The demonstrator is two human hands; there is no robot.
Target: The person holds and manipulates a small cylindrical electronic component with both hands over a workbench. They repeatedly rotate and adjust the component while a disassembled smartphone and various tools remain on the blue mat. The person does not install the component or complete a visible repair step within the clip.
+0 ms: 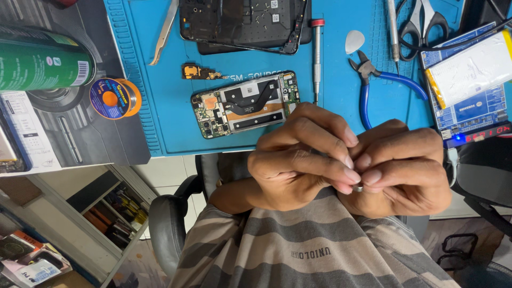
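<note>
Pinching a tiny silvery part (pixel 358 187), possibly metal, between fingertips of left hand (pixel 298 154) and right hand (pixel 405 170), both curled closed near the chest. Light, stiff, easily dropped; best held by its edges. Farther off, opened phone (pixel 245 104) on blue mat (pixel 160 106), blue-handled pliers (pixel 373 80) right.

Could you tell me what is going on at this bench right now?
A person seated at the bench holds both hands together over their lap, the left hand and right hand pinching a tiny silvery part between the fingertips; what it is cannot be made out. On the blue work mat lie an opened phone with its board exposed, a removed back cover, a screwdriver, tweezers and blue-handled cutters.
</note>
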